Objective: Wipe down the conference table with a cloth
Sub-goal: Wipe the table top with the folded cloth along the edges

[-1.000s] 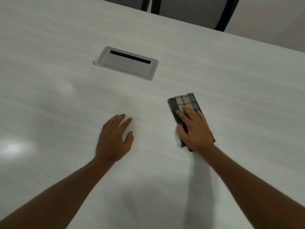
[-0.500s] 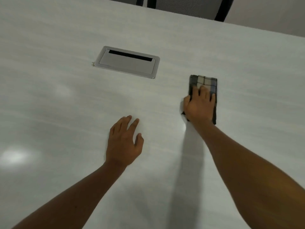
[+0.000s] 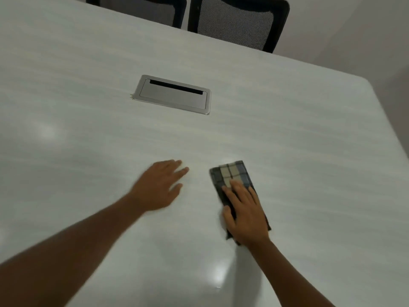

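Cloth point(image 3: 230, 176): checked fabric in dk grey, blue and beige, folded to a narrow oblong. It is laid flat on the conference table point(image 3: 88, 140), right of ctr in the view, with its long axis running away from the person at a slight tilt. The far half is exposed; the near half is covered.

Right hand point(image 3: 245, 216): placed palm-down on the near half of the cloth. The fingers point(image 3: 238, 189) are held straight and close together, pressed onto the fabric. Nothing is curled round or pinched, so the hand is recorded as flat and open. The thumb is seen at the cloth's left edge. A dk corner of fabric shows past the wrist on the near side.

Left hand point(image 3: 159, 187): seen just left of the cloth, apart from it, with a strip of bare top between. It is palm-down with fingers extended, nothing held; noted as open. The outline is blurred, so contact w/ the surface cannot be confirmed.

Table top: pale, faint grain lines, glossy. A bright reflection point(image 3: 218, 275) is noted near the right forearm and a dimmer patch point(image 3: 46, 130) at left. The rounded far-right corner is visible.

Cable hatch point(image 3: 172, 95): brushed-metal rectangular frame set flush into the top, well beyond both hands, lid down, with a dk slot along its far edge.

Beyond the far edge: a mesh-back chair point(image 3: 239, 21) w/ black frame, and a second chair point(image 3: 143, 7) beside it, partly cut off. A plain wall point(image 3: 354, 29) is seen behind.
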